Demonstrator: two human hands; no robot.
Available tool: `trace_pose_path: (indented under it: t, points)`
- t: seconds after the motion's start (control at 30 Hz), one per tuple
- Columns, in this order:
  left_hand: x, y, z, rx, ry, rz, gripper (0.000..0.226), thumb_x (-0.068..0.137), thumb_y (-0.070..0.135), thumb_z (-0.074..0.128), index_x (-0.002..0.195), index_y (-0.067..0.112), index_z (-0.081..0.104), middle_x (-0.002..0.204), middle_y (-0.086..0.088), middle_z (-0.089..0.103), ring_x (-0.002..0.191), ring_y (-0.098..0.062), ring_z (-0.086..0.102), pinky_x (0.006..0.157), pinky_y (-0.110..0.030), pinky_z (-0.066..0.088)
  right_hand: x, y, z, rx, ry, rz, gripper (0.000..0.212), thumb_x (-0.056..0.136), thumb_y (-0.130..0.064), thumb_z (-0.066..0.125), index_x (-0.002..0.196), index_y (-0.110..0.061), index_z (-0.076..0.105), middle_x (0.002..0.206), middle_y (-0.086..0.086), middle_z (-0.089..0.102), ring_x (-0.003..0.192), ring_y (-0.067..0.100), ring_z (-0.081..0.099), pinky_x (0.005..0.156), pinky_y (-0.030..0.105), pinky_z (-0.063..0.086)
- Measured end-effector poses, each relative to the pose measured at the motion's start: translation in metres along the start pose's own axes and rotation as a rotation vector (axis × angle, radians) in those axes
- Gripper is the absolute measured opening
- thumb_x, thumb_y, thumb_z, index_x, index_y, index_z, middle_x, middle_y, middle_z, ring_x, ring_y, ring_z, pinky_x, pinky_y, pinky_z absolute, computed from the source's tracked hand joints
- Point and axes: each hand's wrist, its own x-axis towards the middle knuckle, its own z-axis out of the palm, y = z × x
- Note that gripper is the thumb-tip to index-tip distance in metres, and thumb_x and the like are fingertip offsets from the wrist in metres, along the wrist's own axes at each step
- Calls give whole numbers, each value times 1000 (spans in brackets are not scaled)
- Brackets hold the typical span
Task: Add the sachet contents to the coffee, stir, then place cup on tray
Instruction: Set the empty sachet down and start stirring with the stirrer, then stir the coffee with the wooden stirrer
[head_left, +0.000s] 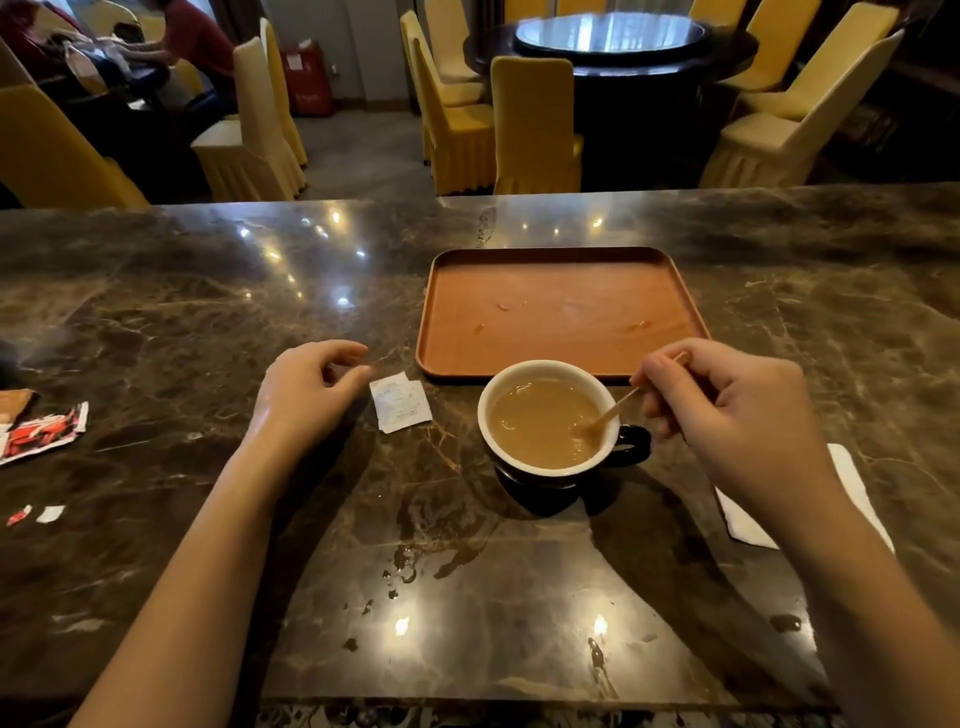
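A dark cup with a white inside (553, 470) stands on the marble counter, filled with light brown coffee. My right hand (727, 410) pinches a thin wooden stirrer (615, 408) whose lower end dips into the coffee at the cup's right side. A white sachet (400, 401) lies flat on the counter left of the cup. My left hand (306, 395) hovers just left of the sachet, fingers loosely curled, holding nothing. A brown tray (561, 312) sits right behind the cup with a few small stains on it.
Red and white torn wrappers (44, 431) lie at the far left, with small scraps (36, 514) nearer me. A white napkin (748, 525) lies under my right forearm. Drops of liquid (405, 569) mark the counter in front of the cup. Yellow-covered chairs stand beyond the counter.
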Motion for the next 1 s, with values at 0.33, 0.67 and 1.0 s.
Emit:
trace_pose_path:
  t: [0.33,0.67,1.0]
  points:
    - [-30,-30,13,280,-156,18,59,91,37,43,142,14,26,154,-8,20,144,-23,13,117,-42,11,-6,-5,14,260,-151,120,18,87,-20,53,78,-18,69,71,0,69,53,12,61,50,15,49]
    - [-34,-38,26,414,-204,36,60,94,43,23,145,14,10,157,-6,5,145,-19,1,117,-37,3,0,-5,19,-54,44,-8,17,89,-21,51,83,-16,67,65,-5,65,60,10,61,55,21,52]
    - [-36,-38,27,430,-205,38,61,94,45,19,146,16,7,157,-5,2,145,-17,-1,117,-35,0,-5,-15,4,117,-102,74,20,87,-19,53,73,-16,68,58,6,64,52,12,60,46,13,45]
